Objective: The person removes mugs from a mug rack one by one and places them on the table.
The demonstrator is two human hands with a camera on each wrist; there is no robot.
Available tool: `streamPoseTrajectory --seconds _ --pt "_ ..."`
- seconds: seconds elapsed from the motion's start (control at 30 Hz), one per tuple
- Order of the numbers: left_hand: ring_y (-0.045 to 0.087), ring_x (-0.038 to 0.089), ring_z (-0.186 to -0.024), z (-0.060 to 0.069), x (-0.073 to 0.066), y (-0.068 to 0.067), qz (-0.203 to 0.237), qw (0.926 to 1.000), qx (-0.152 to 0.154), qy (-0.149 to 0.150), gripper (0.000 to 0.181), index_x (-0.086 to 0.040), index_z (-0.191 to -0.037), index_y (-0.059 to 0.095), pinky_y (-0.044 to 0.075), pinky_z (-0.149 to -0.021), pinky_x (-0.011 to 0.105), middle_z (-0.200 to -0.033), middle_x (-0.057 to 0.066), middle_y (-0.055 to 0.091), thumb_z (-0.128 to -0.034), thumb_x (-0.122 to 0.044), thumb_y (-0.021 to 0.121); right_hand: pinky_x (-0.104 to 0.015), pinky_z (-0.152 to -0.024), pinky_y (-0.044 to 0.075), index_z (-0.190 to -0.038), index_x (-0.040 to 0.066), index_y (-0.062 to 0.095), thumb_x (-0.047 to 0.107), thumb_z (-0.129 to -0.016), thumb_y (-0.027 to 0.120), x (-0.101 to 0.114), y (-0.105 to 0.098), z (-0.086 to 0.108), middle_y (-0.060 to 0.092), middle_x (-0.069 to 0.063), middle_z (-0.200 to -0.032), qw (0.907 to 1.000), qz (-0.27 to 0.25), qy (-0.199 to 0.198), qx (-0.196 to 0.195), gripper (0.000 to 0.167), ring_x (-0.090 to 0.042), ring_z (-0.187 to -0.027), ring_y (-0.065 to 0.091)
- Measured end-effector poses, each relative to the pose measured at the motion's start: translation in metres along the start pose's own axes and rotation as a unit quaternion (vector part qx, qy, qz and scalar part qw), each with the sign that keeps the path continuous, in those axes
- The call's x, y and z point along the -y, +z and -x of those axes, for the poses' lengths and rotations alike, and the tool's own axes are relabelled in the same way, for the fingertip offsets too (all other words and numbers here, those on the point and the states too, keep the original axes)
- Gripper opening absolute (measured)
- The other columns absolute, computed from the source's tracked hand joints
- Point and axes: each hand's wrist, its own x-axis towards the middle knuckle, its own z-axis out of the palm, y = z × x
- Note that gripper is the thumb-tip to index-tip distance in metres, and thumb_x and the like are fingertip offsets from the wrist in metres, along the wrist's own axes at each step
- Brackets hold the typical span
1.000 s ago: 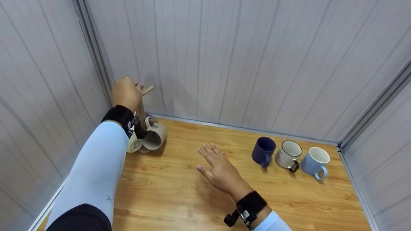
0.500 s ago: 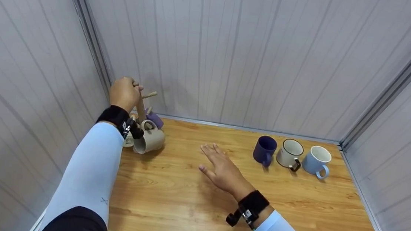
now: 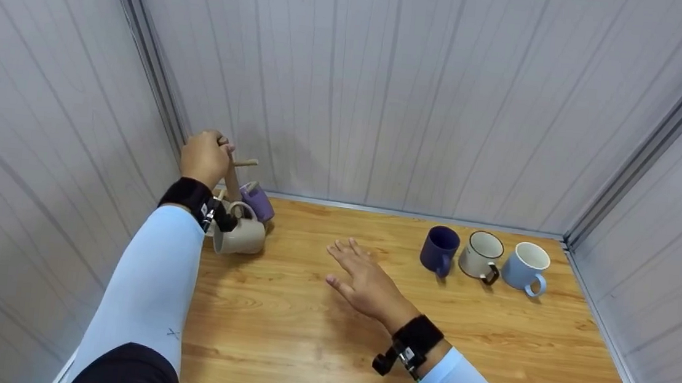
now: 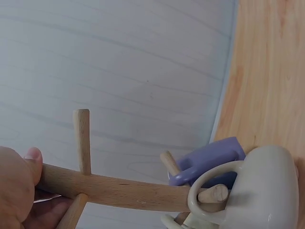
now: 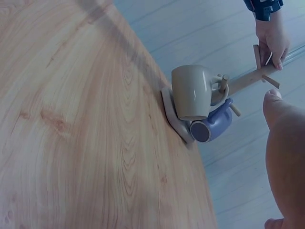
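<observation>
At the back left, my left hand (image 3: 205, 156) grips the top of a wooden mug tree (image 4: 128, 192) by its post. From its lower pegs hang a beige mug (image 3: 244, 237) and a purple mug (image 3: 258, 203). In the left wrist view the beige mug's handle loops over a peg. A pale mug (image 4: 193, 221) behind it is mostly hidden. The upper pegs in view carry nothing. My right hand (image 3: 369, 288) is held over the middle of the table with fingers straight, touching no mug. In the right wrist view the tree's base (image 5: 172, 115) stands on the tabletop.
A dark blue mug (image 3: 438, 250), a white mug (image 3: 478, 256) with a black rim and handle, and a light blue mug (image 3: 522, 268) stand upright in a row on the right of the wooden table (image 3: 315, 349). Pale panel walls (image 3: 350, 87) enclose the back and sides.
The mug tree has turned in my left hand. The beige mug's mouth has swung to the left, and the purple mug has come into view behind it. My right hand has barely moved.
</observation>
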Motion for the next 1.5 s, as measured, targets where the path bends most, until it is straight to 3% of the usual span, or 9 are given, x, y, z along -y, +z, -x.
streamPoseTrajectory --seconds 0.33,0.53,0.63,0.8,0.97,1.1,1.23,1.4,1.5 --pt "0.074 0.049 -0.125 0.001 0.005 0.002 0.059 0.9982 -0.011 0.0 0.036 0.005 -0.138 0.073 0.062 -0.106 0.061 -0.136 0.03 0.077 -0.1184 -0.022 0.061 -0.067 -0.143 0.02 -0.18 0.019 0.033 0.057 -0.12 0.048 -0.002 0.0 -0.001 0.03 -0.012 -0.188 0.9999 -0.005 -0.005 -0.009 0.072 -0.039 -0.178 0.017" --pt "0.062 0.049 -0.145 0.014 0.013 0.014 0.074 0.9944 -0.072 0.022 0.042 0.005 -0.147 0.069 0.051 -0.125 0.06 -0.149 0.029 0.07 -0.1167 -0.023 0.062 -0.067 -0.142 0.021 -0.179 0.016 0.036 0.055 -0.12 0.048 -0.002 -0.001 -0.001 0.03 -0.015 -0.187 1.0 0.001 -0.006 -0.007 0.071 -0.043 -0.177 0.019" --pt "0.052 0.048 -0.15 0.026 0.015 0.026 0.099 0.9842 -0.136 0.056 0.041 0.004 -0.147 0.07 0.043 -0.131 0.06 -0.149 0.028 0.065 -0.1134 -0.02 0.066 -0.068 -0.142 0.021 -0.179 0.014 0.036 0.063 -0.119 0.042 -0.003 -0.001 -0.001 0.03 -0.016 -0.187 0.9999 0.004 -0.011 -0.006 0.077 -0.043 -0.177 0.019" --pt "0.051 0.044 -0.142 0.057 0.028 0.05 0.13 0.9584 -0.229 0.111 0.032 0.0 -0.135 0.077 0.044 -0.124 0.059 -0.14 0.024 0.064 -0.1079 -0.016 0.074 -0.067 -0.142 0.021 -0.18 0.017 0.035 0.065 -0.119 0.041 -0.002 0.002 -0.001 0.029 -0.015 -0.188 0.9999 0.007 -0.008 -0.001 0.077 -0.04 -0.178 0.018" --pt "0.055 0.048 -0.13 0.092 0.062 0.076 0.167 0.9483 -0.256 0.086 0.026 0.001 -0.123 0.079 0.047 -0.114 0.06 -0.126 0.026 0.066 -0.1039 -0.017 0.081 -0.067 -0.142 0.021 -0.179 0.018 0.036 0.056 -0.12 0.047 -0.001 0.004 -0.002 0.029 -0.015 -0.188 0.9997 0.012 -0.019 0.002 0.072 -0.04 -0.178 0.018" --pt "0.053 0.048 -0.136 0.117 0.093 0.097 0.194 0.9586 -0.209 -0.006 0.038 0.003 -0.13 0.076 0.045 -0.119 0.061 -0.132 0.027 0.063 -0.1044 -0.024 0.084 -0.065 -0.143 0.019 -0.18 0.019 0.035 0.053 -0.12 0.05 0.001 0.006 -0.001 0.028 -0.012 -0.189 0.9994 0.021 -0.026 0.008 0.07 -0.037 -0.179 0.016" --pt "0.044 0.05 -0.153 0.129 0.117 0.112 0.203 0.9667 -0.104 -0.116 0.073 0.0 -0.158 0.057 0.038 -0.13 0.064 -0.156 0.031 0.052 -0.1041 -0.042 0.083 -0.065 -0.144 0.019 -0.18 0.019 0.035 0.054 -0.12 0.05 0.002 0.007 0.0 0.028 -0.011 -0.189 0.9995 0.017 -0.027 0.009 0.071 -0.037 -0.179 0.015" --pt "0.031 0.052 -0.168 0.129 0.133 0.12 0.255 0.9467 0.031 -0.194 0.115 -0.001 -0.18 0.018 0.03 -0.14 0.061 -0.18 0.036 0.027 -0.1014 -0.057 0.081 -0.066 -0.143 0.019 -0.179 0.015 0.037 0.05 -0.121 0.052 0.005 0.008 0.001 0.029 -0.014 -0.188 0.9993 0.01 -0.034 0.011 0.069 -0.04 -0.178 0.015" --pt "0.029 0.048 -0.171 0.125 0.138 0.123 0.302 0.9276 0.067 -0.209 0.119 0.002 -0.18 0.011 0.03 -0.142 0.057 -0.185 0.033 0.021 -0.1031 -0.058 0.079 -0.067 -0.143 0.019 -0.179 0.015 0.037 0.049 -0.121 0.052 0.006 0.008 0.001 0.028 -0.012 -0.189 0.9993 0.01 -0.035 0.014 0.069 -0.04 -0.179 0.014"
